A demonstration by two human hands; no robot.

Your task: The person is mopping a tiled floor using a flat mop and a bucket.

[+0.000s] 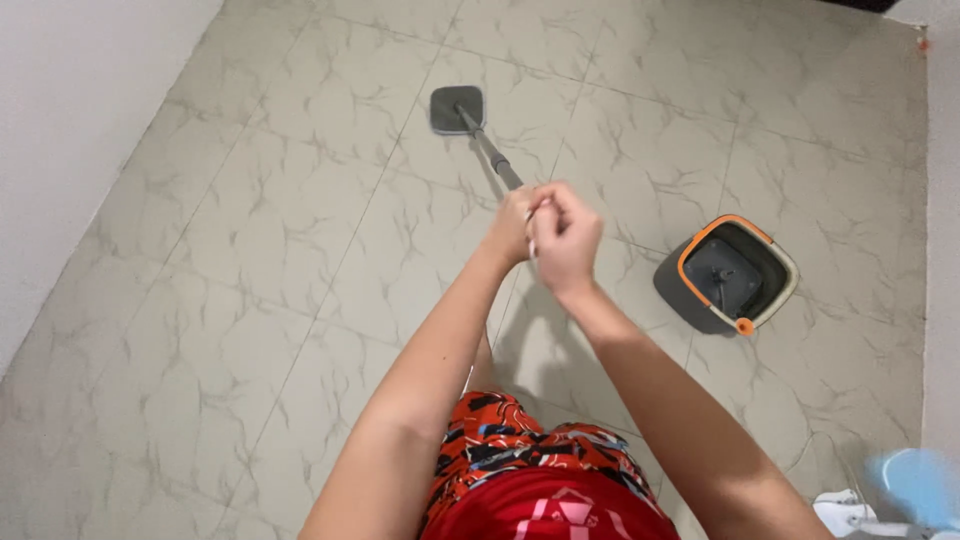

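A mop with a square grey head [457, 109] rests flat on the marbled tile floor ahead of me. Its grey pole [492, 152] slopes back up to my hands. My left hand [514, 226] and my right hand [566, 236] are both closed around the upper end of the pole, side by side and touching. My forearms stretch out in front of me. The top of the pole is hidden inside my grip.
A square grey mop bucket with an orange rim [735, 272] stands on the floor to the right. A white wall [70, 120] runs along the left. A white and blue object [900, 495] sits at the bottom right corner. My red patterned shorts [530, 470] show below.
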